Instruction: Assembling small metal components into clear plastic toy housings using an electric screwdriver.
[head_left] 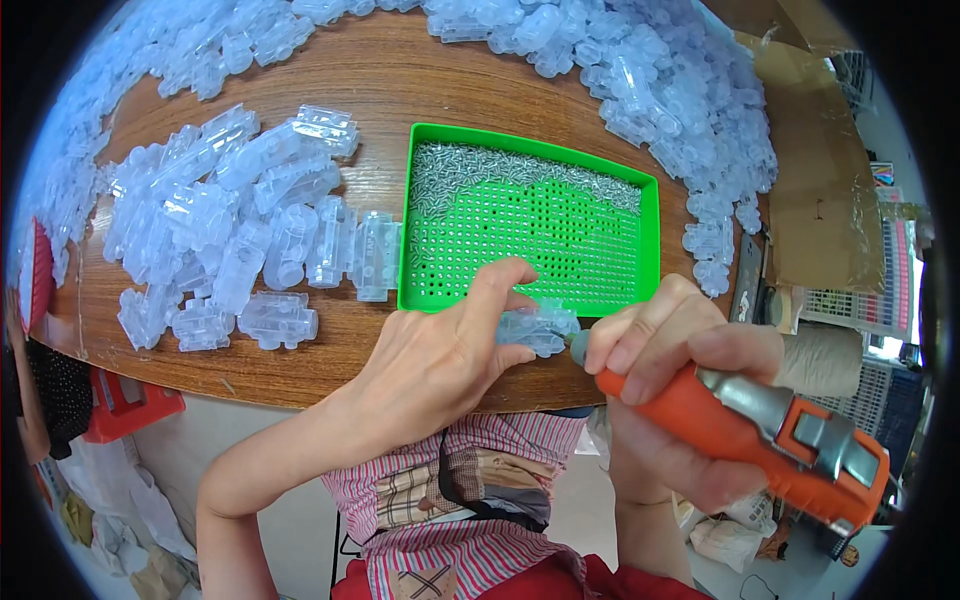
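My right hand is wrapped round an orange electric screwdriver. Its grey nose points left, and the tip is at the right end of a translucent plastic part by the table's near edge. My left hand grips that part between thumb and fingers, which hide its left end. Just beyond the part stands a bright green tray with a perforated bed. Small silver screws sit in its holes and lie heaped along its far side.
On the brown wooden table, a loose pile of translucent plastic parts lies left of the tray. Larger heaps of clear pieces line the far and right edges. A cardboard sheet stands at the right, and a red stool is below left.
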